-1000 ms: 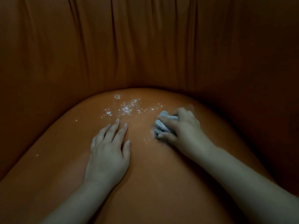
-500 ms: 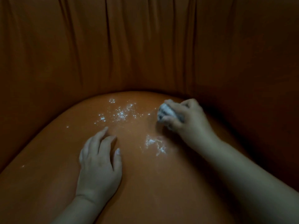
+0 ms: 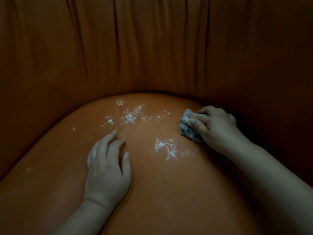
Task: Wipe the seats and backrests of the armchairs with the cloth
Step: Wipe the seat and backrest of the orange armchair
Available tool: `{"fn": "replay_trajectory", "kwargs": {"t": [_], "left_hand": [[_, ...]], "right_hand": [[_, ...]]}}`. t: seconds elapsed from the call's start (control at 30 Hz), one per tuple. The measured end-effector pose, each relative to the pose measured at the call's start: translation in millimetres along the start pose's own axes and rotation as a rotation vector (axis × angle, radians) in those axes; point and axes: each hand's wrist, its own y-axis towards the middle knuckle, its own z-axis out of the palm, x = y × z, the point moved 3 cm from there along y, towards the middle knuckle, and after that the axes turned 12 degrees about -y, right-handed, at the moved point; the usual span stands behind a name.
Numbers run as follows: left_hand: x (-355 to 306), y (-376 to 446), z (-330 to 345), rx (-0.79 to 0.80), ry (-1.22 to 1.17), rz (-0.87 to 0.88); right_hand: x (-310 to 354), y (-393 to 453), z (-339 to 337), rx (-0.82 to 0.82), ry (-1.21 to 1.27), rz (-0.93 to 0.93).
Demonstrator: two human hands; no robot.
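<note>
My left hand (image 3: 108,168) lies nearest, palm down on the orange seat (image 3: 50,192) of the armchair, left of centre. Its fingers are loosely spread and slightly bent, tips touching the upholstery, holding nothing. The forearm runs back toward the lower edge of view.

Just beyond and to the right of that hand, a smeared patch of white powder (image 3: 166,148) sits on the seat, streaked rather than scattered.

Farther right, my right hand (image 3: 215,123) grips the cloth (image 3: 187,128). The cloth is bunched into a small grey-white wad, pressed onto the seat near its right rear edge. My fingers curl over its top and my thumb clamps its near side; most of the wad shows to the left of the hand. The right forearm crosses the lower right corner.

Beyond both hands, a scatter of fine white specks (image 3: 130,114) covers the rear centre of the seat, left of the cloth and apart from it. A few stray specks lie toward the seat's left side.

Farthest, the pleated orange backrest (image 3: 152,44) curves around the seat, dim in the low light.
</note>
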Motion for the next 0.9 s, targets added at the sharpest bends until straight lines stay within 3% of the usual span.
{"fn": "replay_trajectory", "kwargs": {"t": [0.17,0.3,0.43,0.5,0.6,0.9], "left_hand": [[4.4,-1.4,1.6,0.028,0.028,0.006],[5.9,-1.8,1.0,0.023,0.032,0.024],[5.0,-1.3,2.0,0.032,0.029,0.02],[5.1,-1.7,2.3,0.036,0.031,0.014],[5.6,-2.3,2.3,0.039,0.037,0.008],[3.5,-2.2,1.5,0.035,0.034,-0.002]], "right_hand": [[-5.2,6.8,-10.1,0.036,-0.139,-0.02],[-8.1,-2.4,-7.7,-0.11,0.15,0.007],[-26.3,10.7,-6.1,-0.315,0.33,0.208],[-33.2,26.0,4.1,-0.179,0.231,0.308],[-27.4,39.6,18.5,0.013,0.156,0.225],[2.8,-6.9,7.5,-0.071,0.256,-0.124]]}}
